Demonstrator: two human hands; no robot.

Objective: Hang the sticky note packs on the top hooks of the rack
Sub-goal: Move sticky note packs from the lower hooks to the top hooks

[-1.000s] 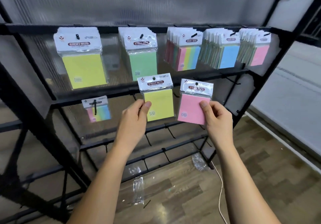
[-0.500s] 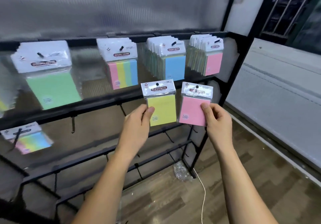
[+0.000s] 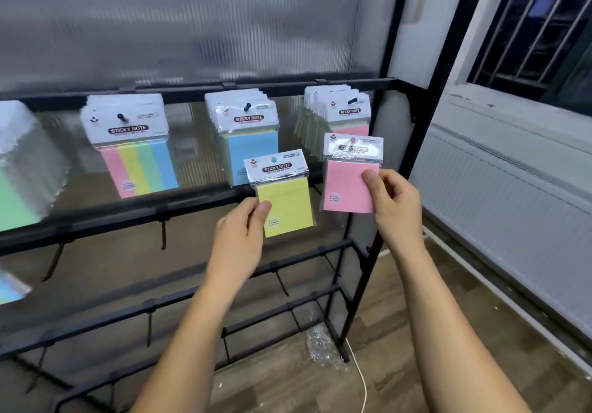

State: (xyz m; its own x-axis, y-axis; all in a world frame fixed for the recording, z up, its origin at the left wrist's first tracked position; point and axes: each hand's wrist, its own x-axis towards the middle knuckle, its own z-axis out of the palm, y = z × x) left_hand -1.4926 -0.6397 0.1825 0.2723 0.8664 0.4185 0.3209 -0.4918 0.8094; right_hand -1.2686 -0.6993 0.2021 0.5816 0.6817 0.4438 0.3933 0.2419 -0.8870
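Packs first: yellow sticky note pack [image 3: 283, 197] in my left hand [image 3: 238, 239], thumb on its lower left front, fingers curled behind, pinching it. Pink sticky note pack [image 3: 350, 174] in my right hand [image 3: 395, 202], thumb on its right edge, fingers curled behind, pinching too. Both packs upright, held in the air in front of the rack [image 3: 395, 169], on no hook. Yellow one sits lower, overlapping the middle bar and the bottom of the blue stack. Pink one sits higher, its header covering the lower part of the pink stack.

Top row hooks, left to right: multicolour striped pack [image 3: 134, 149], blue stack [image 3: 246, 137], pink stack [image 3: 339, 108] nearest the rack's right post. Green pack [image 3: 19, 185] at far left edge, blurred. Another pack cut off at lower left, too blurred to tell.

Lower bars carry bare black hooks [image 3: 163, 234]. Ribbed translucent panel [image 3: 192, 21] behind the rack. Wood floor [image 3: 448, 332] below, crumpled clear plastic [image 3: 320, 345] by the rack foot, white cable [image 3: 360, 377] beside it. White radiator [image 3: 512, 188] on the right wall.
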